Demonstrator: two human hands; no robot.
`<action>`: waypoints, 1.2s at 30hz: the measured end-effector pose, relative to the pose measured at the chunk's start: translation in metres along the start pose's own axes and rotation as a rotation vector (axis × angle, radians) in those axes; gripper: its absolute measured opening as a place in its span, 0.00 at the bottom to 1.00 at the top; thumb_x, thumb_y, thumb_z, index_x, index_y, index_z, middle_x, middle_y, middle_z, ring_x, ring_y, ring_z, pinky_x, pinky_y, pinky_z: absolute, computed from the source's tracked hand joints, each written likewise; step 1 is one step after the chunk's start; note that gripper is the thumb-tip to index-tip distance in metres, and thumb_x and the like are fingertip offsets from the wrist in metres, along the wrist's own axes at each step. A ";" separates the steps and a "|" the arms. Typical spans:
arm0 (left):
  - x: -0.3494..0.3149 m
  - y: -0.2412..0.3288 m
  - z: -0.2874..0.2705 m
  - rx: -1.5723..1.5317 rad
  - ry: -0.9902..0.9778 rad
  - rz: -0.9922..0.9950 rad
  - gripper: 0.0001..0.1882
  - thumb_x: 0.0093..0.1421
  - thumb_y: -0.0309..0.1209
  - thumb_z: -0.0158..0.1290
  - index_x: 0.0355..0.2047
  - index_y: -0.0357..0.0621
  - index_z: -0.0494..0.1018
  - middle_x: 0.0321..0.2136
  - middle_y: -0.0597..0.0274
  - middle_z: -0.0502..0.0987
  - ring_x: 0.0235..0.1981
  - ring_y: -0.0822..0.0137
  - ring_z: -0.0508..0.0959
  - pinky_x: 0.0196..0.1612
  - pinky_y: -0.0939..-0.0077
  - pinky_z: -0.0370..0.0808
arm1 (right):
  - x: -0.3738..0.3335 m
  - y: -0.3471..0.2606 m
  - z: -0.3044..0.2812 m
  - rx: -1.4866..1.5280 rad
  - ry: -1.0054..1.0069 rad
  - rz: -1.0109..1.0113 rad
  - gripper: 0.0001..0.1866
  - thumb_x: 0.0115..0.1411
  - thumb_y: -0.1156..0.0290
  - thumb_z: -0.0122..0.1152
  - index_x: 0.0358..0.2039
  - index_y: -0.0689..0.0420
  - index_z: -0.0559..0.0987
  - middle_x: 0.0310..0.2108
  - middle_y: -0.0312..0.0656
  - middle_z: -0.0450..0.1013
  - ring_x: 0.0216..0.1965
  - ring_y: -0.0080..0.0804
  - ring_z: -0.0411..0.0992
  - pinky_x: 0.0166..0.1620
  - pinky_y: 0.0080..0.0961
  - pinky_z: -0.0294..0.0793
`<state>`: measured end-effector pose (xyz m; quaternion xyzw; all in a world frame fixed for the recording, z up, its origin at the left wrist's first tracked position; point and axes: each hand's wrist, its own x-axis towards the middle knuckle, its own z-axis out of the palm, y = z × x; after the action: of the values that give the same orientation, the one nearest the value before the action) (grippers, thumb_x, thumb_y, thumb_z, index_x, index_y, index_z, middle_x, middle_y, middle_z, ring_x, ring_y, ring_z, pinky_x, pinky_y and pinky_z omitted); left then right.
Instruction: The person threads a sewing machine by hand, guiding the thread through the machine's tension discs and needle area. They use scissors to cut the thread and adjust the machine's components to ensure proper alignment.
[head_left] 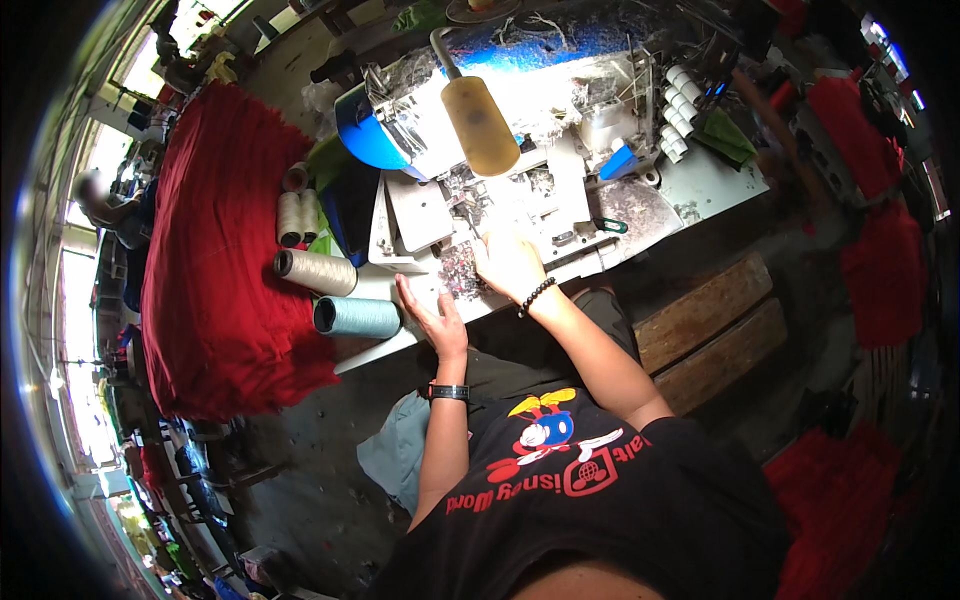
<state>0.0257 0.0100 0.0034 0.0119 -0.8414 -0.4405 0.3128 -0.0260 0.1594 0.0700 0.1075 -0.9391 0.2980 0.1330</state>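
My left hand (437, 322) rests with its fingers stretched out at the front edge of the white work table (385, 347), beside a cone of light blue thread (360, 317). Nothing is in it. My right hand (512, 264) reaches into the opened lower part of a sewing machine (418, 212), its fingers pinched together. A thin dark tool seems to stick out from the fingertips, but glare hides its kind. Lint and dark bits lie on the machine bed around the fingers. A yellowish lamp (481, 125) hangs over this spot.
A cone of cream thread (318, 272) and smaller spools (290, 218) lie to the left, by a big heap of red fabric (225, 250). White spools (681, 105) stand at the back right. A small green-handled tool (610, 225) lies right of my hand. A wooden bench (710, 315) stands at right.
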 end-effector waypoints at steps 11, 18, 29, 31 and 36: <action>-0.001 -0.001 -0.002 0.010 0.003 0.011 0.36 0.59 0.21 0.50 0.65 0.38 0.46 0.64 0.45 0.50 0.63 0.51 0.56 0.65 0.59 0.51 | 0.007 0.008 -0.011 0.033 0.199 0.026 0.12 0.56 0.62 0.55 0.29 0.58 0.77 0.31 0.50 0.73 0.37 0.46 0.73 0.41 0.39 0.73; 0.000 -0.002 0.000 -0.003 -0.005 -0.029 0.36 0.59 0.21 0.49 0.66 0.38 0.46 0.64 0.45 0.50 0.64 0.52 0.55 0.65 0.59 0.51 | 0.006 0.016 -0.014 -0.061 0.120 -0.029 0.11 0.57 0.62 0.55 0.28 0.57 0.77 0.30 0.49 0.73 0.35 0.45 0.73 0.39 0.37 0.73; -0.002 -0.006 0.002 -0.042 0.013 -0.023 0.38 0.57 0.23 0.51 0.65 0.38 0.47 0.65 0.47 0.51 0.66 0.49 0.51 0.67 0.57 0.46 | -0.081 0.021 -0.077 -0.183 -0.009 -0.106 0.15 0.56 0.67 0.62 0.43 0.58 0.79 0.23 0.42 0.76 0.19 0.36 0.73 0.25 0.29 0.72; -0.002 -0.007 0.001 -0.044 0.017 -0.038 0.37 0.58 0.23 0.50 0.65 0.38 0.47 0.65 0.47 0.51 0.66 0.50 0.51 0.67 0.58 0.47 | -0.084 0.016 -0.085 -0.134 0.000 -0.119 0.14 0.56 0.67 0.62 0.43 0.56 0.79 0.20 0.42 0.73 0.19 0.36 0.73 0.24 0.29 0.72; 0.000 0.000 0.002 -0.072 0.015 -0.065 0.36 0.59 0.23 0.50 0.65 0.38 0.47 0.65 0.46 0.51 0.67 0.50 0.50 0.67 0.58 0.48 | -0.082 0.020 -0.081 -0.114 -0.035 -0.098 0.13 0.57 0.64 0.60 0.40 0.55 0.79 0.22 0.44 0.74 0.23 0.39 0.74 0.27 0.33 0.73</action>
<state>0.0247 0.0109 0.0028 0.0310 -0.8219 -0.4801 0.3048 0.0605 0.2334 0.0972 0.1509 -0.9503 0.2354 0.1371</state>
